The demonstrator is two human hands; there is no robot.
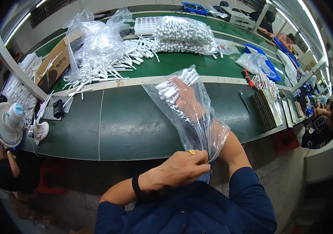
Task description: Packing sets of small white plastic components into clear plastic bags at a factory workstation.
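Observation:
A clear plastic bag [162, 103] hangs over the front part of the table. My left hand [184, 167] is closed on the bag's gathered mouth, close to my body; a yellow ring is on one finger. Inside the bag, seen through the film, my right hand [189, 99] is wrapped round a bundle of slim white plastic sticks with wider ends [169, 90]. Creases in the film partly blur its fingers. The bag's mouth bunches round my right forearm. Beyond the bag lies a loose heap of similar white sticks [108, 64].
Filled clear bags [182, 33] are stacked at the back, beside a white compartment tray [146, 25]. A cardboard box [55, 62] and a white fan [8, 123] stand left. Rightward are a black pen-like tool [243, 101], dark ridged strips [266, 111] and a blue tray [266, 62]. Other people sit around.

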